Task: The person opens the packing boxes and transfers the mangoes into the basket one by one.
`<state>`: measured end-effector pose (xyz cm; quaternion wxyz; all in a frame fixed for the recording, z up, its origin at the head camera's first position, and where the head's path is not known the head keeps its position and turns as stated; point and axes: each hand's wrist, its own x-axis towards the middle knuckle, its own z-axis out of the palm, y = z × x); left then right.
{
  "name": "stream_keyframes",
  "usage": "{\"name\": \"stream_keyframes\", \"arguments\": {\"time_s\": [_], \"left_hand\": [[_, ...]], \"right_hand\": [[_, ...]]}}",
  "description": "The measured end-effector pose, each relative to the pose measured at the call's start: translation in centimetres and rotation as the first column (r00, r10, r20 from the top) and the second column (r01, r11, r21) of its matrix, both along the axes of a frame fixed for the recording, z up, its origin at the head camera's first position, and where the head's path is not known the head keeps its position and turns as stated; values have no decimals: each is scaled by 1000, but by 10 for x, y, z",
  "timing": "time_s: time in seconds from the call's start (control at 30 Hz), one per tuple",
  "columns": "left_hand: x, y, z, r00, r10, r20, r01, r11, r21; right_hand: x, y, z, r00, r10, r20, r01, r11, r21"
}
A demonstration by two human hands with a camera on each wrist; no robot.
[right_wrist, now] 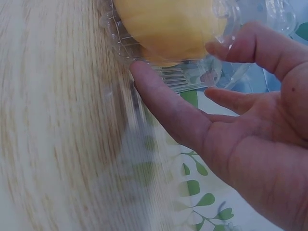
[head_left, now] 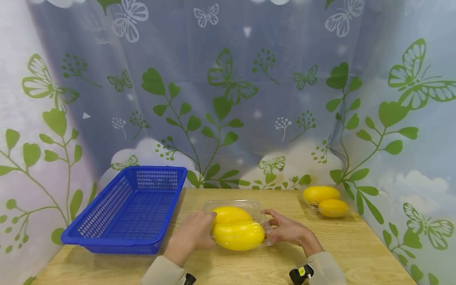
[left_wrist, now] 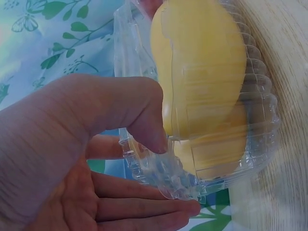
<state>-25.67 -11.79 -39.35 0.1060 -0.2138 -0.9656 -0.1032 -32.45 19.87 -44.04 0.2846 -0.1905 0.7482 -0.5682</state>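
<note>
A clear plastic clamshell box [head_left: 233, 203] sits near the middle of the table, with two plump yellow fruits [head_left: 238, 236] inside that look like mangoes. My left hand [head_left: 194, 235] grips the box's left end. In the left wrist view the thumb [left_wrist: 149, 120] presses on the plastic edge, and the other fingers [left_wrist: 144, 209] reach along its side. At the opposite end my right hand [head_left: 286, 229] holds the box between thumb and fingers. The right wrist view shows a fingertip [right_wrist: 140, 72] against the ribbed plastic wall.
On the left stands a blue plastic basket [head_left: 165, 227] with nothing in it. Another clear pack with two yellow fruits [head_left: 322, 194] lies at the table's back right. Behind the wooden table [head_left: 249, 269] hangs a curtain [head_left: 228, 118] printed with leaves and butterflies.
</note>
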Motion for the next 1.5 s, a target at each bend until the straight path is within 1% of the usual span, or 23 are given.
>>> {"name": "stream_keyframes", "arguments": {"time_s": [0.13, 0.33, 0.7, 1.0, 1.23, 1.5], "left_hand": [[0, 0, -2, 999, -21, -30, 21, 1000, 2], [0, 0, -4, 999, -39, -28, 39, 999, 2], [-1, 4, -6, 999, -35, -10, 36, 999, 10], [-2, 3, -9, 999, -42, -20, 42, 999, 13], [-4, 4, -7, 998, -51, -47, 51, 999, -8], [-2, 2, -5, 998, -43, -55, 43, 999, 0]], "right_hand": [[0, -1, 0, 1000, 2, -15, -2, 1000, 13], [-1, -1, 0, 1000, -4, -21, 4, 1000, 22], [0, -2, -1, 1000, -9, -22, 9, 1000, 28], [-1, -2, -1, 1000, -14, -17, 15, 999, 35], [-1, -1, 1, 1000, -20, -20, 21, 999, 33], [0, -2, 0, 999, -27, -22, 28, 999, 42]]}}
